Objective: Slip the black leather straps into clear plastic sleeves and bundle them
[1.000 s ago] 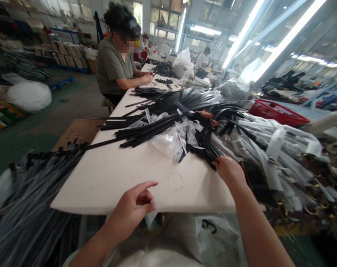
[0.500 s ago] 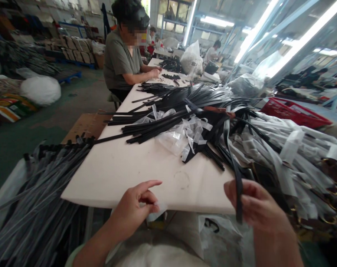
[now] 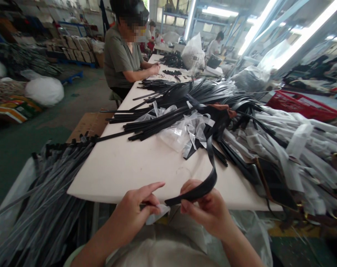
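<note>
Strap (image 3: 209, 184) crosses the right grip (image 3: 209, 211), tip near left hand (image 3: 136, 207).

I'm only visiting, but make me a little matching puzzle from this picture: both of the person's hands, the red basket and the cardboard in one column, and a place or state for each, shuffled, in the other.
1. Right hand
2. Left hand
3. Red basket
4. Cardboard

A. Beside the left edge of the pale table
B. Index finger stretched out
C. Beyond the white-wrapped bundle, on the right of the picture
D. Grip closed on a black strap

Right pairs: 1-D, 2-B, 3-C, 4-A
</note>
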A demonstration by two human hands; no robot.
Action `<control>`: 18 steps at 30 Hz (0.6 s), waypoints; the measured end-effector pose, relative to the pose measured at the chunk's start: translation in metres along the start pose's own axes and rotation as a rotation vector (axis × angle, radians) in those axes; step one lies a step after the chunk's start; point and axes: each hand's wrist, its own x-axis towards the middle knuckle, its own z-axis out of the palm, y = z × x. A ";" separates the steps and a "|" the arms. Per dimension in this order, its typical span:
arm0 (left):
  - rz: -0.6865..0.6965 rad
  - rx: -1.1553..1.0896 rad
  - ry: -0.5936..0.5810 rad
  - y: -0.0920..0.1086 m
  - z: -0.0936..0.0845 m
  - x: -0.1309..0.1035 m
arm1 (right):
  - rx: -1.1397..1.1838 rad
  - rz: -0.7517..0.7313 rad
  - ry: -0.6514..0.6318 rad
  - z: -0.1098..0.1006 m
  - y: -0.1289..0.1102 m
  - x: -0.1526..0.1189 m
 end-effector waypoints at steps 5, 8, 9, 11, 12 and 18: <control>-0.011 -0.010 -0.012 -0.001 -0.001 -0.001 | 0.058 0.015 0.024 0.004 0.005 -0.002; -0.034 -0.032 -0.023 0.001 -0.002 0.001 | 0.111 0.036 0.037 0.005 0.007 -0.004; -0.037 -0.039 -0.026 0.001 -0.002 0.001 | 0.122 0.044 0.036 0.006 0.008 -0.004; -0.036 -0.056 -0.026 0.003 -0.002 0.002 | 0.135 0.067 0.034 0.007 0.009 -0.005; -0.035 -0.063 -0.023 0.003 -0.001 0.002 | 0.137 0.078 0.035 0.008 0.010 -0.006; -0.038 -0.089 -0.021 0.004 0.000 0.005 | 0.144 0.077 0.098 0.010 0.013 -0.006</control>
